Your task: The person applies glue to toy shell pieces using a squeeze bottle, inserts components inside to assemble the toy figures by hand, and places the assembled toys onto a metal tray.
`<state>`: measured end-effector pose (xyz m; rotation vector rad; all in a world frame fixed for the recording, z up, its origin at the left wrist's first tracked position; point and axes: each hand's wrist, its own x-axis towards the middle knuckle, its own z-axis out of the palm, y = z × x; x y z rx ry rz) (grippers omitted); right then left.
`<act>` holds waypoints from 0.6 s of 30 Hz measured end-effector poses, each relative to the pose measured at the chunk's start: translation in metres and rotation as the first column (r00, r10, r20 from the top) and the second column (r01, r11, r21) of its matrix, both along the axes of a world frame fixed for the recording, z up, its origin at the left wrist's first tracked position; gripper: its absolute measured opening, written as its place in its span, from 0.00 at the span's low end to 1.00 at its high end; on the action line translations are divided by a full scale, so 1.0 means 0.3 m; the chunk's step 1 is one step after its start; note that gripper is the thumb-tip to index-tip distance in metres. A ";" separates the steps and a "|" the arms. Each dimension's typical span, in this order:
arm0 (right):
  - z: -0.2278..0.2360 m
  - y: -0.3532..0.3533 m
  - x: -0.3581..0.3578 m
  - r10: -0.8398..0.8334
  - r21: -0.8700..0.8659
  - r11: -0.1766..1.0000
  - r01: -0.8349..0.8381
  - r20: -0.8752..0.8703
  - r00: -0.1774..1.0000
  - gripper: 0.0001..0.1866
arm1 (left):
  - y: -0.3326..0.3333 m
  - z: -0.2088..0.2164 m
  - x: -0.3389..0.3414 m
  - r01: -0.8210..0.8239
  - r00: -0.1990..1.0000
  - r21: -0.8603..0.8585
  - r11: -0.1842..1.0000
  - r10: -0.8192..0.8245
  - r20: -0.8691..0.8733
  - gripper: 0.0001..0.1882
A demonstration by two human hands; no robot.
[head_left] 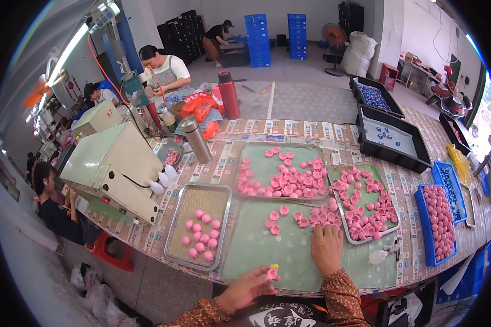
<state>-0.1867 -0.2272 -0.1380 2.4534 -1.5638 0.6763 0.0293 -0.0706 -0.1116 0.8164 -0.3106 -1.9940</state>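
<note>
One pink cup [271,274] is held in the left hand [251,286], pinched between thumb and fingers, hollow side showing, with a small yellow bit [274,266] right by it. It's roundish, so no real long axis can be picked out. The right hand [327,248] is held palm down, fingers bunched together and reaching away from the body, with the fingertips at the near edge of a row of loose pink cups [304,222]. Whether one is gripped under there can't be told. That row is strung out left to right on the green mat [256,240], just beyond the right hand, so it's the nearer of the two by far; from the left hand it's found farther off, up and to the right.

Further out, more pink pieces are spread in the far tray [259,163] and the right tray [375,171], and a cluster of pink balls [197,235] is kept in the left tray [204,197]. All of it is carried on a surface [232,133] covered in a repeated print.

As for writing, white lettering is seen on the dark top [283,316] and red figures are marked on a pale box [95,119]; no brand can be made out on the cups
</note>
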 end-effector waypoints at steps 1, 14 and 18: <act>-0.001 0.001 0.002 0.003 0.002 1.000 -0.003 -0.001 1.000 0.04 | 0.005 -0.016 0.010 -0.008 1.000 0.004 1.000 0.008 -0.015 0.22; 0.034 0.155 -0.004 -0.093 0.467 0.827 -0.313 0.662 0.743 0.09 | -0.019 -0.039 0.024 -0.004 0.998 0.010 1.000 0.005 -0.055 0.23; -0.039 0.206 -0.056 -0.287 0.569 0.719 -0.399 0.766 0.574 0.09 | -0.041 -0.025 0.011 0.006 0.998 0.014 1.000 -0.005 -0.070 0.23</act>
